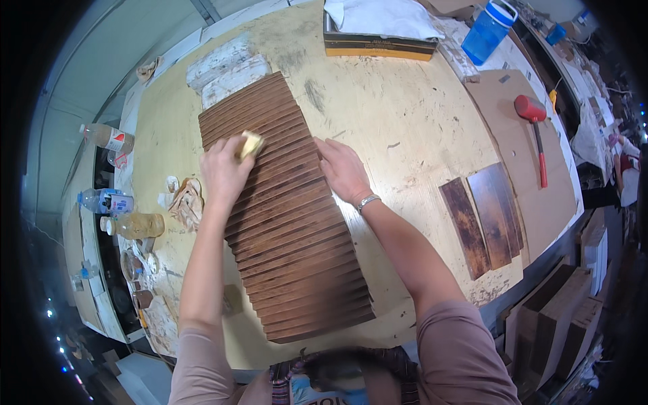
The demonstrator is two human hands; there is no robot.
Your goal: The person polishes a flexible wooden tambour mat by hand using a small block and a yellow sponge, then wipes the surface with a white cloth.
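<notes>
we are working over a brown slatted panel, which is lying lengthwise on the middle of the counter, its ridges running from side to side and its far end slanting to the left. with our left hand we are holding a pale yellow pad over the slats, the fingers curling closed around it; how hard it is pressing we are not able to tell. our right hand is resting along the panel's right edge, its fingers extending loosely and clasping nothing that we are seeing, and a metal band is circling that wrist. just by the far end, white-smeared blocks are lying. to the left, a crumpled cloth is sitting near the panel, and past it a jar of yellowish liquid and two plastic bottles are lining the side. to the right, dark wooden strips are lying together, and a red-headed mallet is resting on a cardboard sheet. farther out, a blue bottle is standing near a box bearing white cloth.
</notes>
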